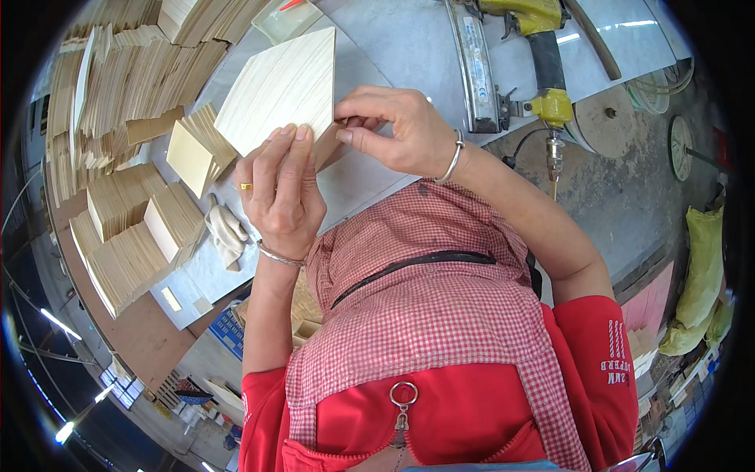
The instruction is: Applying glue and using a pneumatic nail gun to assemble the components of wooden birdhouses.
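A pale wooden box piece (pixel 279 90) is tilted up over the table, its broad grained panel facing me and a narrower side running down along its near right edge. My left hand (pixel 281 189) is closed on its near edge, fingertips pressed on the panel's face. At the right edge my right hand (pixel 401 130) is closed too, with thumb and curled fingers pinching the side by the corner. The box's underside is hidden. Just left of it stand several thin wooden boards (pixel 193 153) leaning together.
Stacks of thin wooden boards (pixel 134 79) fill the left side, with more stacks (pixel 138 228) nearer. A pale cloth glove (pixel 226 234) lies beside them. A yellow and black air nail gun (pixel 546 67) rests at the right, its hose fitting (pixel 555 153) pointing toward me. Behind is a clear plastic tray (pixel 285 20).
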The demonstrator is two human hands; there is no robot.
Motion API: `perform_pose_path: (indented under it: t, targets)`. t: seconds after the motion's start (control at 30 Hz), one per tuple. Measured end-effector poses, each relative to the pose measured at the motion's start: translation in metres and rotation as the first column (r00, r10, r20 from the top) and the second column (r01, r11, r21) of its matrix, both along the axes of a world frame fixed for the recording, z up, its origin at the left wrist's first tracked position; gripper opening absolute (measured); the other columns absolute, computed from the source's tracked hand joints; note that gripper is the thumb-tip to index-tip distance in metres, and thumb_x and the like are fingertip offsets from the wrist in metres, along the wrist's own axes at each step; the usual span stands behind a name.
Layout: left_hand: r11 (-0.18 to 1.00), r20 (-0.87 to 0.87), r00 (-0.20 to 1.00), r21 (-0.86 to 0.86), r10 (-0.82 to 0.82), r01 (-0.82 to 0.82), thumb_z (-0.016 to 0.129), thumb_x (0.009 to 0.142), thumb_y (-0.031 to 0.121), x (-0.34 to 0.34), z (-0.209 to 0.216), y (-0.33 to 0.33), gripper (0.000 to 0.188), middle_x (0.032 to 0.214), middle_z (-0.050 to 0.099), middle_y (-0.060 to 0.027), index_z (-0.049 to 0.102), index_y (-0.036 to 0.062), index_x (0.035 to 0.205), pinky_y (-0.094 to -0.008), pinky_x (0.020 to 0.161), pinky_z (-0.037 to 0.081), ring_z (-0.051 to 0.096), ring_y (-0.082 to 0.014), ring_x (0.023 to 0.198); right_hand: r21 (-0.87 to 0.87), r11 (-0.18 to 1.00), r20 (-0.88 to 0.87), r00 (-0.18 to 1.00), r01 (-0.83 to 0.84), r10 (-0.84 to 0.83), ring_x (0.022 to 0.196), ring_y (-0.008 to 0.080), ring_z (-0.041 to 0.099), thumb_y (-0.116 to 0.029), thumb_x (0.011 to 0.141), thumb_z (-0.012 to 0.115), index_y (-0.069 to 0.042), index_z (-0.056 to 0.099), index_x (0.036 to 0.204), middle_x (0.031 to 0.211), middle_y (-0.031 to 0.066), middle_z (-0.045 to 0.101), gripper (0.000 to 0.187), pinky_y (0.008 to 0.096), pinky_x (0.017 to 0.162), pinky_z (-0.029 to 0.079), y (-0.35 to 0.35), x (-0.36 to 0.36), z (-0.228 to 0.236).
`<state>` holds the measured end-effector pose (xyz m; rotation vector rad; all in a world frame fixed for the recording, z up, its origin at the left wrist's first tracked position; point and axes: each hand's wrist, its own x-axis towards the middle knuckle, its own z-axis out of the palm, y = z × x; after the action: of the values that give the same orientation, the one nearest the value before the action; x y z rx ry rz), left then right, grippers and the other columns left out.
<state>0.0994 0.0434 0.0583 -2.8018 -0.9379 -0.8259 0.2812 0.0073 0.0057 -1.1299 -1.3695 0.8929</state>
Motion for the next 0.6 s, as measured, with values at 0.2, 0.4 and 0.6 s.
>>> perform_pose_path:
  t: [0.2,0.4,0.6]
  targets:
    - [1.000,0.029,1.000,0.008,-0.010,0.009,0.069,0.078,-0.004,-0.001,-0.003,0.001,0.028,0.100,0.066,-0.0067,0.069,0.0067,0.104,-0.0315,0.078,0.044,0.064,-0.0206,0.092,0.100,0.950,0.277,0.909,0.296,-0.312,0.076,0.0137,0.063,-0.010,0.082,0.067,-0.006,0.063,0.109,0.095,0.0072,0.064,0.027,0.0252,0.063,0.051,-0.008,0.047,0.012]
    - [0.999,0.076,0.997,0.011,-0.034,0.033,0.071,0.070,0.000,-0.004,-0.009,0.004,0.035,0.101,0.065,-0.0050,0.069,0.0060,0.104,-0.0314,0.079,0.044,0.062,-0.0214,0.090,0.255,0.735,0.839,0.235,0.628,-0.491,0.077,0.0240,0.063,-0.031,0.076,0.073,-0.002,0.059,0.108,0.095,0.0132,0.063,0.046,0.0330,0.070,0.050,-0.048,0.152,0.019]
    - [0.999,0.145,0.988,0.003,-0.045,0.045,0.071,0.075,-0.001,-0.003,-0.009,0.005,0.030,0.098,0.066,-0.0057,0.069,0.0065,0.104,-0.0304,0.075,0.043,0.063,-0.0213,0.087,-0.298,0.630,0.739,0.591,0.718,-0.324,0.072,0.0271,0.064,-0.026,0.071,0.074,0.005,0.057,0.099,0.084,0.0156,0.064,0.045,0.0350,0.065,0.052,-0.042,0.174,0.006]
